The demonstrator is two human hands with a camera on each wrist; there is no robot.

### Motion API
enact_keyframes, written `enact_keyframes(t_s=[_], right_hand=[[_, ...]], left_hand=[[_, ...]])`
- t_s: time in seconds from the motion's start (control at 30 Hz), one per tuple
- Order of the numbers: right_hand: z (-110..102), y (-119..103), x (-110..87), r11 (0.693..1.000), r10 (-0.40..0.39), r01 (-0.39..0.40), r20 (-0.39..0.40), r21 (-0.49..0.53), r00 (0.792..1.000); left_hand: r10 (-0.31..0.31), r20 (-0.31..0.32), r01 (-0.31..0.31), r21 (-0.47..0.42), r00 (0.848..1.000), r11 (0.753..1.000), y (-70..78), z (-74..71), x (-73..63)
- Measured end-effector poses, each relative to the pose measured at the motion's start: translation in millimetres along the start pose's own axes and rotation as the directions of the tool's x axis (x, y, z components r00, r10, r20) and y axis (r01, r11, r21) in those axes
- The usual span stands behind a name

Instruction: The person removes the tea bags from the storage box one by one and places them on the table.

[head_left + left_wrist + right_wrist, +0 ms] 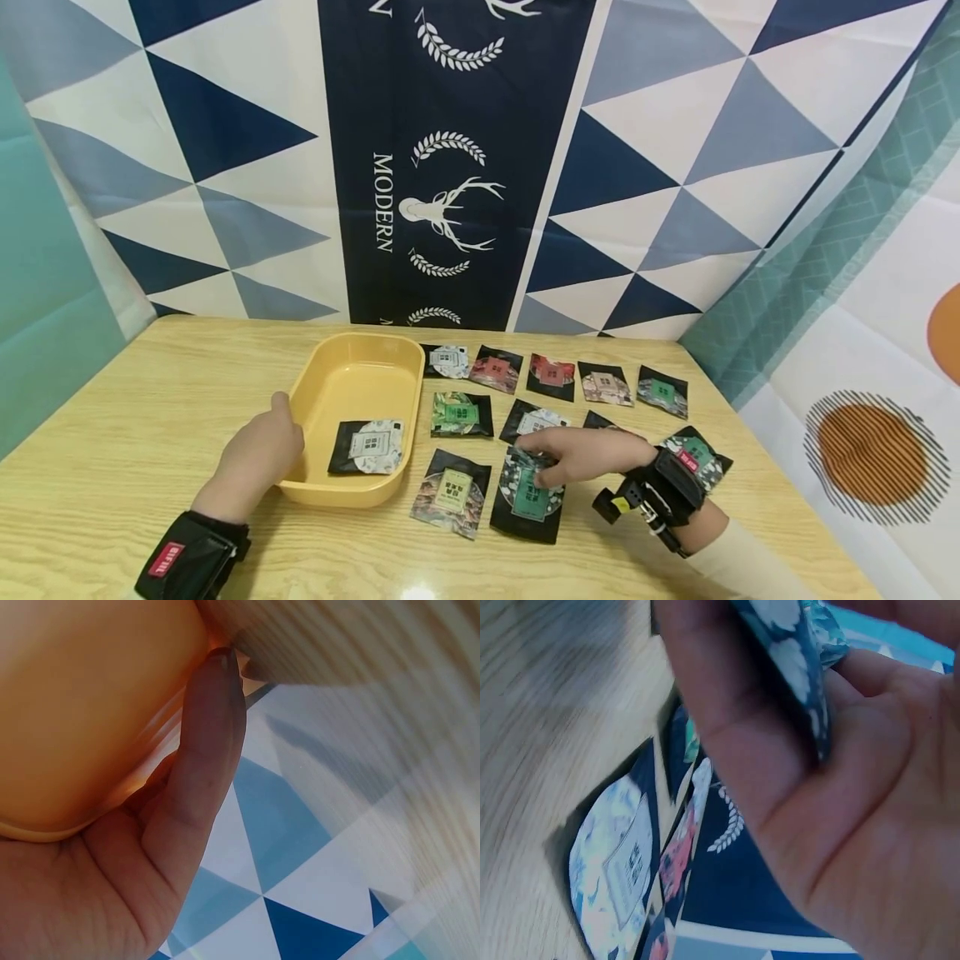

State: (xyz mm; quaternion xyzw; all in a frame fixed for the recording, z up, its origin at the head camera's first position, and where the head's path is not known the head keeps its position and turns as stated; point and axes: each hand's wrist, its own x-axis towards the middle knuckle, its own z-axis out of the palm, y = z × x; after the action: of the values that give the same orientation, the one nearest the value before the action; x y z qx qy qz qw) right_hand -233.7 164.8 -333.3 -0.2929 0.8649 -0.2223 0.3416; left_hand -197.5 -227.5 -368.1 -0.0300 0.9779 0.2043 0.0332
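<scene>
My left hand (258, 446) grips the left rim of a yellow plastic basin (315, 496); in the left wrist view, a finger (202, 742) lies along its outer wall. Inside the basin lies one black pouch with a white label (367, 447). My right hand (588, 454) holds the upper edge of a black pouch with a green label (531, 497), right of the basin. In the right wrist view that pouch (795, 667) is between the fingers and thumb. Just left of it lies a pouch with a pale yellow label (452, 493).
Several more pouches lie in rows on the wooden table (150, 400), among them one with a red label (551, 377) and one with a green label (461, 414). A patterned cloth (442, 167) hangs along the table's back edge.
</scene>
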Motion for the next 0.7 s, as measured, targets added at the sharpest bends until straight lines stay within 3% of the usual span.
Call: enact_keyframes(t_s=[0.1,0.27,0.47,0.7], right_hand=[[0,3,2.7,1.0,0.019,-0.019,-0.002,0.01,1.0],[5,6,8.4,0.998,-0.024,0.023,-0.009,-0.05,1.0],[13,0,10.2,0.983,0.044,-0.063,-0.115,-0.171,0.992],[22,-10,12.7,0.955,0.048,-0.101,-0.193,-0.279,0.98]], left_hand=[[0.002,-0.002,-0.002,-0.001,1.0,1.0,-0.1,-0.1,-0.4],[0.006,0.0,-0.006,-0.004,1.0,1.0,-0.5,0.1,-0.8],[0.007,-0.004,-0.007,0.001,1.0,1.0,-1.2,0.0,0.4],[0.002,-0.002,-0.002,0.0,1.0,1.0,0.2,-0.5,0.3]])
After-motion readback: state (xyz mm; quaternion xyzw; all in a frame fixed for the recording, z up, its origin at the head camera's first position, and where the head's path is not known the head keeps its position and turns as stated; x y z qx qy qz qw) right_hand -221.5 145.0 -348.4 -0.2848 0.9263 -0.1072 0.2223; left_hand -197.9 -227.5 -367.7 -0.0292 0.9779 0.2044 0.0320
